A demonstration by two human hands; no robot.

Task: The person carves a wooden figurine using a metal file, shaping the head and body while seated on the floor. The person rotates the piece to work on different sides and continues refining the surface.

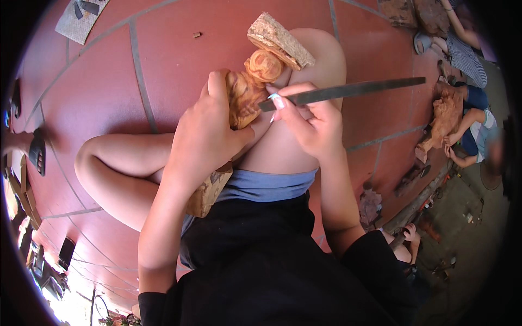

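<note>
A carved wooden figure (247,92) with a rough block base (280,39) lies across my bare knee. My left hand (204,136) wraps around its middle and holds it steady. A long flat metal file (348,89) is gripped by my right hand (310,122), fingers pinching it near the tip, which touches the carving's side. The lower end of the wooden piece (209,193) sticks out beneath my left wrist.
Red floor tiles (163,54) surround my crossed legs. Another person at the right edge works on a larger wooden carving (443,117). A sheet with small tools (81,16) lies at the top left. Sandals and wood scraps sit along the left rim.
</note>
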